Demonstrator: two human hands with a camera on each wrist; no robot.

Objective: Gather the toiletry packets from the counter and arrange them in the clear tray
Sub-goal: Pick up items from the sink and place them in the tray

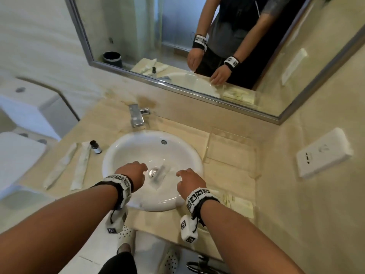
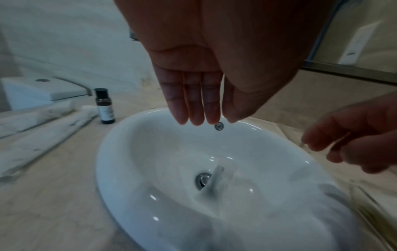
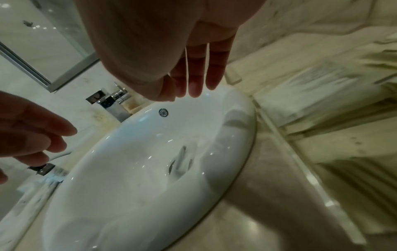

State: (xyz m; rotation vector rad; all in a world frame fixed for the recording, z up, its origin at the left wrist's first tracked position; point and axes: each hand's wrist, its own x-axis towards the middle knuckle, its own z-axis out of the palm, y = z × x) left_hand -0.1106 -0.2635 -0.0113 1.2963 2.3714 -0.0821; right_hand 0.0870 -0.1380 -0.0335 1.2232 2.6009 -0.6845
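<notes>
Two long white packets [image 1: 61,167] [image 1: 83,167] lie on the counter left of the sink, also in the left wrist view [image 2: 43,135]. Cream packets [image 1: 240,204] lie on the counter to the front right, blurred in the right wrist view [image 3: 322,88]. The clear tray [image 1: 209,147] stands at the back right with nothing visible in it. A blurred clear packet-like thing [image 1: 160,175] lies in the basin by the drain. My left hand [image 1: 136,171] and right hand [image 1: 187,178] hover over the basin. Their fingers [image 2: 193,110] [image 3: 193,84] hang straight and hold nothing.
The white sink [image 1: 118,147] fills the middle of the beige counter, with a chrome faucet [image 1: 137,115] behind it. A small brown bottle [image 1: 95,147] stands by the white packets. A mirror runs along the back, a wall socket [image 1: 324,153] is at the right, a toilet [image 1: 19,155] at the left.
</notes>
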